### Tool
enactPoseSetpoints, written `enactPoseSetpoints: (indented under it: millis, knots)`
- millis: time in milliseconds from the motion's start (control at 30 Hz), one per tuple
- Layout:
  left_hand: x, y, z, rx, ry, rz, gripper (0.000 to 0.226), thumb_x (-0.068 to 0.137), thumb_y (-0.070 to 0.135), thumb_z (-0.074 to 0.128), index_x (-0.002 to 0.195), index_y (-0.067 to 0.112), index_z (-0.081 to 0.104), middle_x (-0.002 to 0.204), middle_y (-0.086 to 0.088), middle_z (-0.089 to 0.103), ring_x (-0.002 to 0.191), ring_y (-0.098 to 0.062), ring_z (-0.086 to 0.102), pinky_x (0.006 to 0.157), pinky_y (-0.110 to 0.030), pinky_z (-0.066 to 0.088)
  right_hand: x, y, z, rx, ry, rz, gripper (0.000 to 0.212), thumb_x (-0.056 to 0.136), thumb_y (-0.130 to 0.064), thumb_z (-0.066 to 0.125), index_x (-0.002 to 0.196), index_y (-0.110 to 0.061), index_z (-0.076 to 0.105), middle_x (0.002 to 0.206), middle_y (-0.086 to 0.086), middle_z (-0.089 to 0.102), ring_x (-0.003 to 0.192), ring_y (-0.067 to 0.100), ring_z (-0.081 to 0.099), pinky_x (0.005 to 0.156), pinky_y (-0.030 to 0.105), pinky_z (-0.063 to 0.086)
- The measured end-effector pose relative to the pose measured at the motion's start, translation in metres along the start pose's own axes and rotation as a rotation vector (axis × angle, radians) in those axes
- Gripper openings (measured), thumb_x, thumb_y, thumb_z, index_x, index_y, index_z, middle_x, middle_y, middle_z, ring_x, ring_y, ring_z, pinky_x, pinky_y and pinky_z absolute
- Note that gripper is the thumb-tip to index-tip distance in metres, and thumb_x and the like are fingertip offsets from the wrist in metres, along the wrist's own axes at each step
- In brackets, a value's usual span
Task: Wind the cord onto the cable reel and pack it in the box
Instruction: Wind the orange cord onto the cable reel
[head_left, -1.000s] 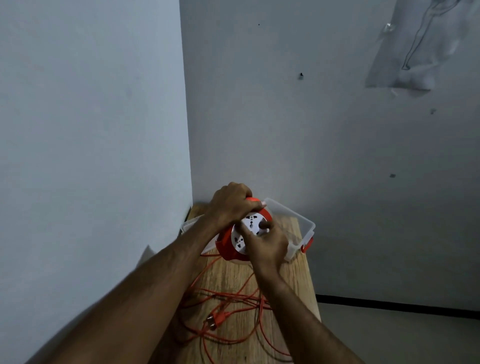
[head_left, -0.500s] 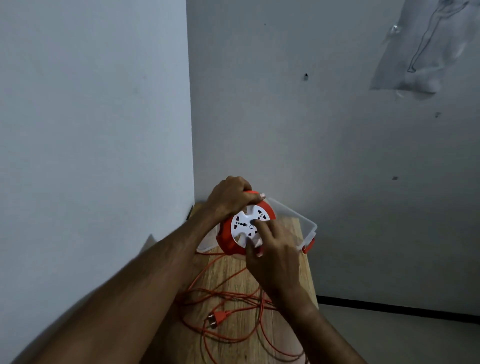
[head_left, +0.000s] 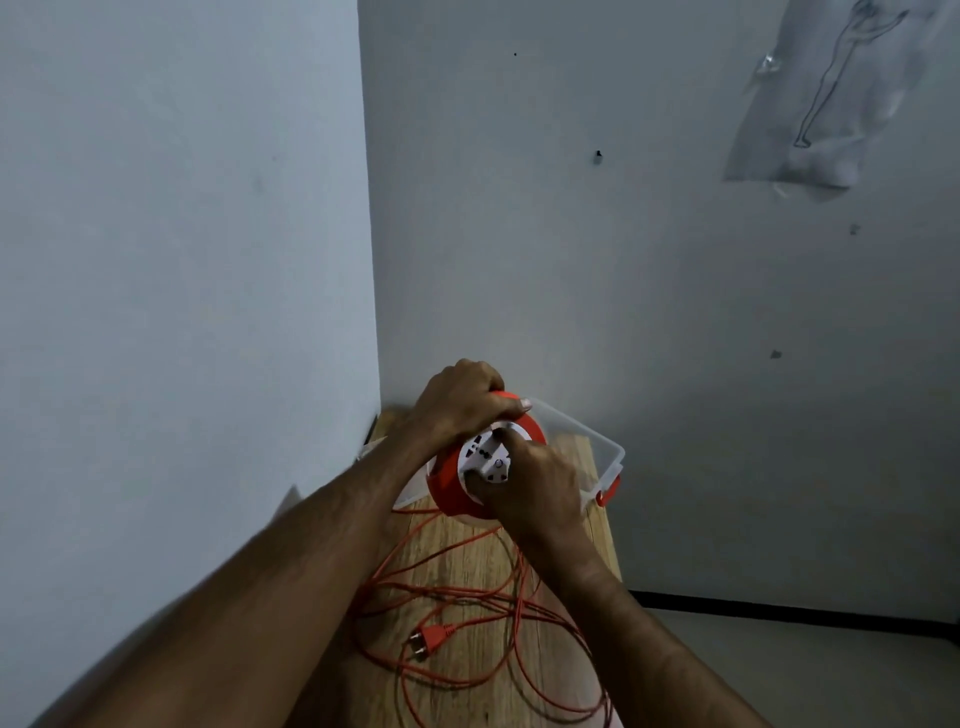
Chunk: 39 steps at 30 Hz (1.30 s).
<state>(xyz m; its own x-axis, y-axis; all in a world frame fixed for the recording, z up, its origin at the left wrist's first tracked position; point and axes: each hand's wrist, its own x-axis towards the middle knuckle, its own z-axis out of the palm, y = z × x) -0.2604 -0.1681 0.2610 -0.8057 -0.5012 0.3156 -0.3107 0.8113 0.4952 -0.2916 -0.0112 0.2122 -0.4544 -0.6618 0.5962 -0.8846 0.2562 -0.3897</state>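
An orange cable reel (head_left: 451, 488) with a white socket face (head_left: 480, 452) is held above a narrow wooden table (head_left: 470, 564). My left hand (head_left: 460, 402) grips the reel's top edge. My right hand (head_left: 535, 480) is closed on the white face, fingers pressed into it. The loose orange cord (head_left: 511, 608) lies in tangled loops on the table, its plug (head_left: 430, 638) resting near the front. Behind the reel stands a clear plastic box (head_left: 597, 449) with an orange latch (head_left: 608, 493).
The table sits in a corner, with a wall (head_left: 182, 312) close on the left and another wall (head_left: 649, 312) behind. Its right edge drops to the floor (head_left: 805, 670). A plastic sheet (head_left: 821, 98) hangs on the back wall.
My right hand has turned on the white face, from flat fingers on it to a closed grip at its right side. The face has rotated. My left hand keeps its hold.
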Motion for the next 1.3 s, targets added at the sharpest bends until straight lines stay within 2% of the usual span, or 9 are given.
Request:
enactPoseSetpoints:
  millis: [133, 267, 367, 500, 633, 733, 833, 1033, 1300]
  knots:
    - [-0.001, 0.004, 0.002, 0.014, 0.06, -0.015, 0.052, 0.084, 0.061, 0.061, 0.063, 0.013, 0.068, 0.06, 0.0, 0.063, 0.058, -0.015, 0.06, 0.056, -0.027, 0.04, 0.002, -0.012, 0.007, 0.389, 0.14, 0.456, 0.049, 0.075, -0.044, 0.085, 0.111, -0.017, 0.065, 0.095, -0.011, 0.066, 0.077, -0.004, 0.062, 0.065, 0.007, 0.05]
    - [-0.002, 0.006, 0.008, 0.059, 0.08, -0.005, 0.049, 0.085, 0.059, 0.061, 0.068, 0.013, 0.069, 0.064, 0.002, 0.064, 0.059, -0.012, 0.059, 0.058, -0.025, 0.042, 0.009, -0.021, 0.023, 0.957, 0.171, 1.2, 0.057, 0.07, -0.044, 0.088, 0.108, -0.01, 0.063, 0.103, 0.006, 0.071, 0.088, 0.023, 0.073, 0.079, 0.045, 0.063]
    - [-0.003, 0.005, 0.013, 0.081, 0.042, 0.003, 0.055, 0.082, 0.063, 0.059, 0.072, 0.01, 0.071, 0.067, -0.002, 0.067, 0.061, -0.016, 0.062, 0.062, -0.031, 0.053, 0.016, -0.024, 0.022, 1.273, 0.233, 1.475, 0.079, 0.069, -0.035, 0.091, 0.13, -0.004, 0.051, 0.117, 0.009, 0.064, 0.104, 0.037, 0.068, 0.085, 0.052, 0.06]
    - [-0.003, -0.002, 0.008, -0.026, 0.06, -0.059, 0.048, 0.087, 0.055, 0.064, 0.066, 0.012, 0.069, 0.063, 0.003, 0.064, 0.06, -0.013, 0.06, 0.058, -0.024, 0.037, 0.005, -0.019, 0.006, 1.221, 0.072, 1.267, 0.044, 0.082, -0.023, 0.082, 0.116, -0.007, 0.058, 0.106, 0.015, 0.071, 0.084, 0.032, 0.075, 0.069, 0.044, 0.064]
    - [0.0, -0.001, -0.001, -0.086, 0.069, -0.067, 0.042, 0.089, 0.054, 0.064, 0.069, 0.017, 0.07, 0.064, 0.009, 0.063, 0.061, -0.012, 0.061, 0.055, -0.02, 0.036, -0.016, -0.013, -0.014, 0.354, 0.263, 0.333, 0.025, 0.084, -0.019, 0.079, 0.103, -0.012, 0.066, 0.092, -0.007, 0.067, 0.081, 0.01, 0.066, 0.067, 0.012, 0.052]
    - [0.005, 0.0, -0.001, -0.058, 0.056, -0.038, 0.048, 0.088, 0.055, 0.063, 0.074, 0.011, 0.074, 0.069, 0.0, 0.069, 0.063, -0.014, 0.063, 0.059, -0.022, 0.04, -0.016, -0.004, -0.008, -0.184, 0.133, -0.081, 0.039, 0.08, -0.025, 0.078, 0.116, -0.014, 0.066, 0.105, 0.006, 0.067, 0.09, 0.02, 0.063, 0.075, 0.028, 0.051]
    - [0.006, 0.002, 0.003, -0.074, 0.054, -0.029, 0.052, 0.085, 0.06, 0.059, 0.075, 0.011, 0.075, 0.069, -0.002, 0.07, 0.064, -0.015, 0.064, 0.063, -0.029, 0.05, -0.014, -0.003, -0.004, -0.382, 0.013, -0.092, 0.057, 0.076, -0.034, 0.078, 0.127, -0.016, 0.06, 0.113, 0.012, 0.064, 0.09, 0.026, 0.066, 0.071, 0.035, 0.054]
    - [0.003, 0.005, 0.005, -0.064, 0.064, -0.014, 0.051, 0.083, 0.06, 0.06, 0.062, 0.014, 0.068, 0.059, 0.001, 0.061, 0.058, -0.015, 0.058, 0.057, -0.033, 0.046, -0.012, -0.011, -0.005, -0.356, 0.015, 0.023, 0.066, 0.076, -0.045, 0.078, 0.131, -0.014, 0.059, 0.114, 0.01, 0.062, 0.068, 0.013, 0.061, 0.056, 0.017, 0.031]
    - [0.003, 0.005, 0.003, -0.099, 0.051, -0.045, 0.066, 0.073, 0.074, 0.047, 0.075, 0.014, 0.075, 0.071, -0.001, 0.07, 0.067, -0.017, 0.065, 0.072, -0.043, 0.058, -0.003, -0.008, 0.0, -0.325, 0.108, -0.017, 0.058, 0.072, -0.04, 0.082, 0.118, -0.01, 0.064, 0.105, 0.014, 0.064, 0.069, 0.023, 0.066, 0.057, 0.028, 0.052]
